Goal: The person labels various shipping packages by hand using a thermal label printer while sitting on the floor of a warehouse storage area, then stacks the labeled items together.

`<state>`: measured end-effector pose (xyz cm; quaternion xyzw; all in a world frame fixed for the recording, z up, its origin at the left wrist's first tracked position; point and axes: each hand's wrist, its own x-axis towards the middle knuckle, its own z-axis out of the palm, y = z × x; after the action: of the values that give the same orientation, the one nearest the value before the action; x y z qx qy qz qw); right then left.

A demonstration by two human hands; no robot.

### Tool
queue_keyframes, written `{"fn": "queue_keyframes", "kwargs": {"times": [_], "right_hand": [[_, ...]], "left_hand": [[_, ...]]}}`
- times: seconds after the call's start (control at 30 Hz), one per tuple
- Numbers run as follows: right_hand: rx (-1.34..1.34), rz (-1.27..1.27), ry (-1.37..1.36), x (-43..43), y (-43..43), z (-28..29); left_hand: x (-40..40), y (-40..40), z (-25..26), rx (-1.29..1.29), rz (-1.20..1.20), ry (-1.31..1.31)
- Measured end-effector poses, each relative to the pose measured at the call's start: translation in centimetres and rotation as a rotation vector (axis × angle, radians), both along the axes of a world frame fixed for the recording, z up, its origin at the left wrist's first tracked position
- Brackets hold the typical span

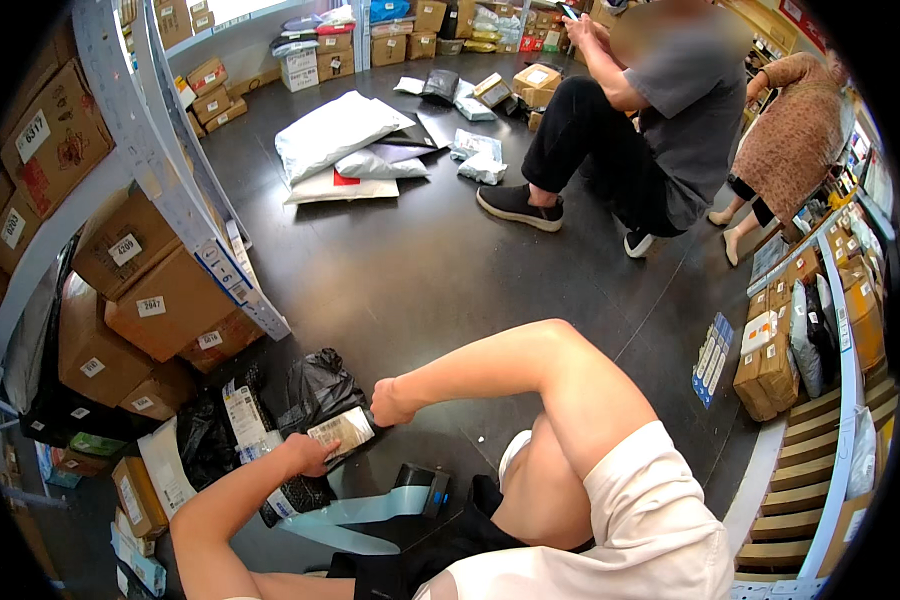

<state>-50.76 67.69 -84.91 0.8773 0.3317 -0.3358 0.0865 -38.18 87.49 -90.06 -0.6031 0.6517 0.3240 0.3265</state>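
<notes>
Before me on the floor lies a black plastic parcel (pixel 322 394) with a paper shipping label (pixel 346 431). My left hand (pixel 313 454) is on its near edge, one finger stretched over the label and the other fingers curled. At the parcel's right edge is my right hand (pixel 391 403), fingers curled; whether it pinches the plastic is hidden. Beneath and beside my left hand are more black parcels with labels (pixel 246 414) and a dark wrapped parcel (pixel 300 496). A small black device (pixel 422 484), probably a portable label printer, sits nearer me with a pale blue strip (pixel 345 514) extending from it.
Left, a metal shelf (pixel 244 292) holds numbered cardboard boxes (pixel 172 300). A slatted rack (pixel 802 480) with parcels stands right. Ahead lie white mailers (pixel 337 139). One person (pixel 667 127) sits low holding a phone (pixel 568 12); another person (pixel 791 135) stands behind.
</notes>
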Motion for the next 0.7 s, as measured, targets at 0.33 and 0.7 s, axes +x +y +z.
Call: {"fn": "queue_keyframes", "kwargs": {"times": [0.33,0.7], "right_hand": [[0.063,-0.011,-0.065,-1.1,-0.6,0.0],[-0.026,-0.048,-0.003,0.7,-1.4,1.0]], "left_hand": [[0.8,-0.7,0.1,-0.141,0.012,0.069],[3.2,1.8,6.4,-0.306,0.152,0.061]]}}
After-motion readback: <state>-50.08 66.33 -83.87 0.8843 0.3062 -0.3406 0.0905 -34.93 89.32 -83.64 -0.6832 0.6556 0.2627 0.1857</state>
